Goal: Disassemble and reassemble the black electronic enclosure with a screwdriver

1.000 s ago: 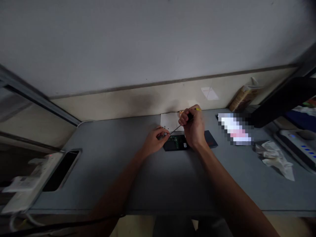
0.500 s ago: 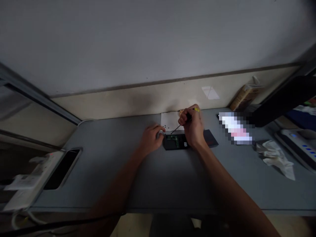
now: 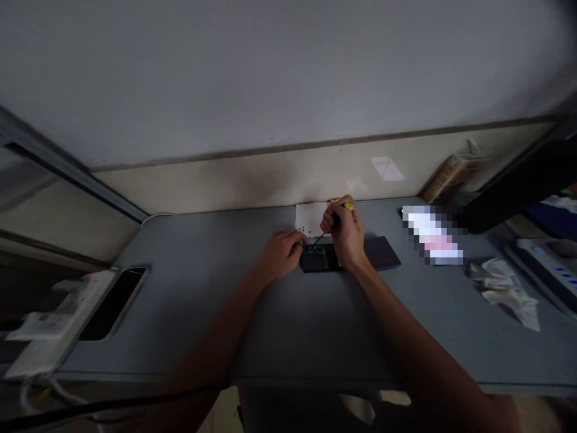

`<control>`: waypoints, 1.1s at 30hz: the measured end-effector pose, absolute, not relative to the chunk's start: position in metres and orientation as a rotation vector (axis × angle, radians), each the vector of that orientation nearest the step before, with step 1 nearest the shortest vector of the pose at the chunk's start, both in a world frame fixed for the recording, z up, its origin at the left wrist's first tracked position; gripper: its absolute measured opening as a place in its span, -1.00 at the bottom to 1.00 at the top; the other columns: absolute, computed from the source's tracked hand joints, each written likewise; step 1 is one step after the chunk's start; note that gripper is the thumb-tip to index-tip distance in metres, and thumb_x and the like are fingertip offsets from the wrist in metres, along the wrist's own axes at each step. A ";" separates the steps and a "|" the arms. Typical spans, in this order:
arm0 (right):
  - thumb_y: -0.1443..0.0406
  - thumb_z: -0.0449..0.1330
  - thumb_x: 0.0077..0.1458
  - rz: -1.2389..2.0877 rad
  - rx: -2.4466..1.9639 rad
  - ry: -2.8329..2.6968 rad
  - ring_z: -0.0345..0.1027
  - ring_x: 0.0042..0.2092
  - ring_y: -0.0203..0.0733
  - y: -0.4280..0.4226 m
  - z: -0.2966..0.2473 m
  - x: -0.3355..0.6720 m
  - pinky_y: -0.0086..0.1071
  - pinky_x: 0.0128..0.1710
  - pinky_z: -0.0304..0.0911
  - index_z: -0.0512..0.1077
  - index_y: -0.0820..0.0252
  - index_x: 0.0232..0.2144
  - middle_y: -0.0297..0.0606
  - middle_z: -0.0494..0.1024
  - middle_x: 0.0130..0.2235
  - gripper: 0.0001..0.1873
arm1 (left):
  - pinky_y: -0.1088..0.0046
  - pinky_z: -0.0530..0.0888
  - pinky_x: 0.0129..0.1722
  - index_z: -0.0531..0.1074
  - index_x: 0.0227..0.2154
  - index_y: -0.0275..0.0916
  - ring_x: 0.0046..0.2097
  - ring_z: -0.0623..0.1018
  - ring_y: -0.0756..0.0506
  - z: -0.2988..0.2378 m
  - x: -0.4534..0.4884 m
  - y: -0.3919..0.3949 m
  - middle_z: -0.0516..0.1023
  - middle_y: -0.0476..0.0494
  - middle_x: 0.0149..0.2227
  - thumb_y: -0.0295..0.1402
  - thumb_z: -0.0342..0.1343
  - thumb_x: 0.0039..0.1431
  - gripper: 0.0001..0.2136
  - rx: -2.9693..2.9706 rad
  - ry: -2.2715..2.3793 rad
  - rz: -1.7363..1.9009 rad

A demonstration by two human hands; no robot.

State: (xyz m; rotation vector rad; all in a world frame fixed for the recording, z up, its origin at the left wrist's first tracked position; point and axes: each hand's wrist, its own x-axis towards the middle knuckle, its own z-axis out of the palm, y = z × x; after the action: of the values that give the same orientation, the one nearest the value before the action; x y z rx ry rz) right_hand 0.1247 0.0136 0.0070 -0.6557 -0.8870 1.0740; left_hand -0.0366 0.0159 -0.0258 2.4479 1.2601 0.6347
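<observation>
**While the right hand (image 3: 342,231) works a yellow-capped screwdriver (image 3: 322,236), the left hand (image 3: 282,255) braces a circuit board (image 3: 318,255)**

Since the right fingers (image 3: 331,219) are curled shut around the grip, the thin shaft runs down from them to a tip just beside the left fingers (image 3: 298,242). Those fingers are curled down at the edge of the black casing (image 3: 315,266) that holds the board; whether they pinch anything there, I cannot tell. The board lies just below and between both sets of fingers. Good work here would likely mean setting the shaft closer to upright, pressing before turning, and keeping the casing from creeping.

Just beyond the fingers, small black screws (image 3: 303,229) sit on a white paper sheet (image 3: 311,215). To the right lies a dark panel (image 3: 383,254); farther off on the counter (image 3: 202,313) are a phone (image 3: 112,304) and crumpled tissue (image 3: 505,294).

Compared with the frame before, the right hand sits further left, uncovering more of the panel, and the left fingers have moved in toward the casing.
</observation>
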 end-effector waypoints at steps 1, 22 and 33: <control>0.18 0.23 0.13 1.075 -0.646 -0.882 0.02 -0.55 -0.38 0.014 0.007 0.124 -0.44 -0.57 -0.01 0.12 0.04 -0.47 -0.53 0.16 -0.56 -0.67 | 0.23 0.45 0.07 0.50 -0.23 -0.16 -0.07 0.60 -0.17 -0.026 -0.037 0.016 0.65 -0.10 -0.18 -0.55 -0.06 0.18 -0.73 2.448 1.255 0.634; -0.05 0.30 0.16 0.904 -0.736 -1.165 0.25 -0.47 -0.38 0.010 0.007 0.120 -0.42 -0.44 0.22 0.27 0.07 -0.42 -0.48 0.37 -0.50 -0.58 | 0.29 0.52 -0.06 0.51 -0.25 -0.18 -0.15 0.59 -0.14 -0.031 -0.035 0.017 0.61 -0.12 -0.26 -0.50 -0.02 0.29 -0.80 2.580 1.082 0.692; -0.24 0.12 0.18 1.041 -0.670 -1.111 0.12 -0.57 -0.36 0.014 0.005 0.123 -0.40 -0.56 0.11 0.35 0.04 -0.29 -0.52 0.23 -0.57 -0.48 | 0.33 0.53 -0.09 0.54 -0.21 -0.19 -0.16 0.60 -0.11 -0.031 -0.034 0.014 0.61 -0.11 -0.23 -0.52 0.00 0.28 -0.78 2.543 1.099 0.760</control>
State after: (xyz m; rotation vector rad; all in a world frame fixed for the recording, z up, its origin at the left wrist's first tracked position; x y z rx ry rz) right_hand 0.1231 0.0143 0.0046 -0.6698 -1.1113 1.0405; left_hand -0.0339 0.0135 -0.0308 2.5430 1.0987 0.7596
